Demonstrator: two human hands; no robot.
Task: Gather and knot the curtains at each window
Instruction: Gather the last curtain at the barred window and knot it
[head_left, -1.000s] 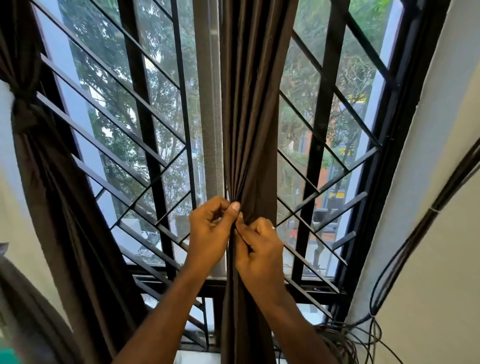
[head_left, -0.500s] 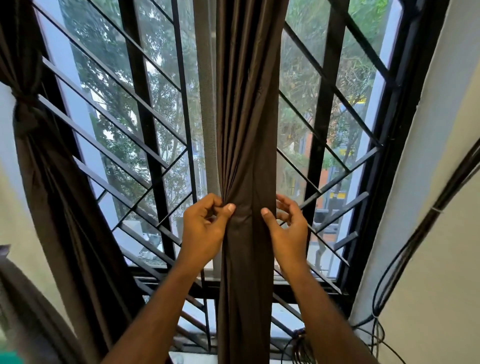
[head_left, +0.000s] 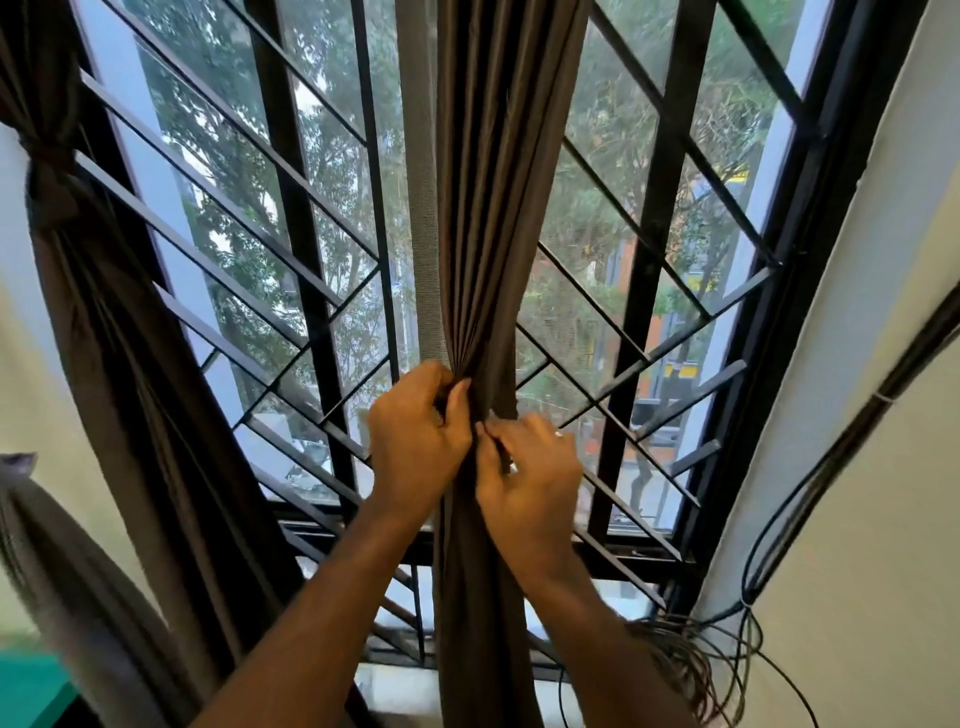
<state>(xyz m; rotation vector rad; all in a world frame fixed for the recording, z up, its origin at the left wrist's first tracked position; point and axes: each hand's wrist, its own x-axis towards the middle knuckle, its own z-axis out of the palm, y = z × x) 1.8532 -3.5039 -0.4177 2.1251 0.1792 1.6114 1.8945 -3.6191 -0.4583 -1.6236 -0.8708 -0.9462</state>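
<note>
Half a second ago the right hand (head_left: 527, 467) was off at the curtain's right edge with its fingers spread. Now it has come back in, and both hands are bunched together again on the middle curtain (head_left: 488, 234).

Start close. Two bare arms come up from about 6 o'clock. The left hand (head_left: 415, 434) has its fingers curled round a fat bunch of folds, with the thumb pressing on the front. The right hand sits just beside it, a bit lower at about 4 o'clock from it, and it pinches the cloth too. The two hands touch. Above them the folds fan out upward toward 12 o'clock. Below them the curtain hangs straight down between the arms.

A bit farther back, at 9 o'clock, is the other curtain (head_left: 104, 364). It already has a knot (head_left: 49, 171) tied high up (so that one looks done). At 4 o'clock a messy pile of cables (head_left: 691, 654) lies at the foot of the wall.

Farthest back is the black window grille (head_left: 296, 234), with green trees outside.

What could go wrong? The cloth looks smooth and slippery, so some folds may slide out of the bunch when one hand lets go to make the loop. Then the knot would be lumpy or loose. Also, a hard pull down could tug the curtain off at the top, which I cannot see here.
</note>
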